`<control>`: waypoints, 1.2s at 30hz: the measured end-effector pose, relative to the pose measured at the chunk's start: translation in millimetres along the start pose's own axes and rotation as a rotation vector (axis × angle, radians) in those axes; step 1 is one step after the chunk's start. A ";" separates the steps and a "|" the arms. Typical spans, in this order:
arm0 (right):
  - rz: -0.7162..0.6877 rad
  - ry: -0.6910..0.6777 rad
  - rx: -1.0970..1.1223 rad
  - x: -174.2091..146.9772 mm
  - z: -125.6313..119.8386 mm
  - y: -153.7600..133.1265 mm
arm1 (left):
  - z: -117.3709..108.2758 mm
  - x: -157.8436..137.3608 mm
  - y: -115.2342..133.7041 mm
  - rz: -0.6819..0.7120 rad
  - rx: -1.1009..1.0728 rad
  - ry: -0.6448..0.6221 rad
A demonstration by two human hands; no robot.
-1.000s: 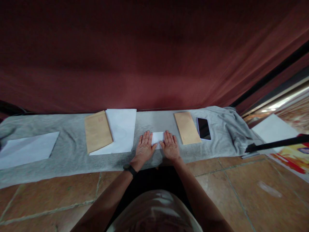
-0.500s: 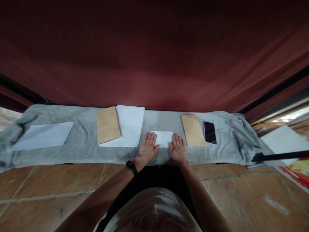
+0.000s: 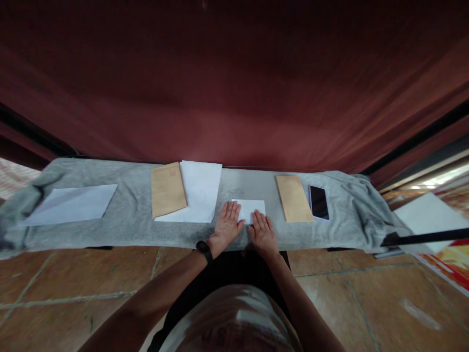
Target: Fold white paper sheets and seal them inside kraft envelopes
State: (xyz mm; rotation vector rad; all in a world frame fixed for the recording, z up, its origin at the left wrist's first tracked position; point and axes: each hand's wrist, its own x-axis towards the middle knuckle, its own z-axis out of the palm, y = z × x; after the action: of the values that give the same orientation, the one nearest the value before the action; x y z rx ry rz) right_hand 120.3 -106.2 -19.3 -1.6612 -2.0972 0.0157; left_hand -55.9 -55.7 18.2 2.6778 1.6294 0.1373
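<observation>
A small white folded-looking paper (image 3: pixel 249 210) lies on the grey cloth (image 3: pixel 252 186) right in front of me. My left hand (image 3: pixel 227 224) rests flat over its left edge, fingers stretched out, a black band on the wrist. Flat on the paper's lower right part is my right hand (image 3: pixel 263 233), its fingers extended and pointing away from me. Neither hand grips anything. Part of the paper's near edge is hidden under the hands.
To the left, a brown envelope (image 3: pixel 168 190) overlaps white sheets (image 3: pixel 201 190); farther left lies another white sheet (image 3: pixel 73 204). On the right are a second brown envelope (image 3: pixel 294 198) and a phone (image 3: pixel 319 202). A dark red curtain (image 3: pixel 234 98) hangs behind.
My right hand has slid left from beside the paper's right edge onto its lower right part. My left hand stays at the left edge. The view has shifted slightly.
</observation>
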 end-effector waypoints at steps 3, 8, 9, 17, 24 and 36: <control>0.011 0.017 -0.036 -5.6 -0.3 -1.6 | 0.1 0.6 -0.1 0.000 0.002 -0.008; 0.012 0.040 -0.061 -10.3 -1.8 3.6 | 1.7 0.3 -1.2 -0.005 0.005 -0.010; 0.016 0.046 -0.063 -11.1 -1.9 4.3 | 2.0 0.0 -1.4 -0.007 0.007 -0.010; 0.030 0.072 -0.129 -17.6 -3.2 8.6 | 2.6 -2.3 -1.5 -0.025 0.009 0.012; 0.040 0.081 -0.170 -16.6 -8.3 7.2 | 6.8 -4.7 -7.1 -0.030 -0.002 0.040; 0.069 0.058 -0.174 -16.0 -9.2 3.8 | 13.5 -4.8 42.3 0.142 -0.164 0.090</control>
State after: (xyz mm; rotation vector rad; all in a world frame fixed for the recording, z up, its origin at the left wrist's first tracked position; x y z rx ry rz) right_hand 129.7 -122.4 -17.7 -1.8113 -2.0471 -0.1959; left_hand -19.5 -78.9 6.4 2.6940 1.3799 0.3809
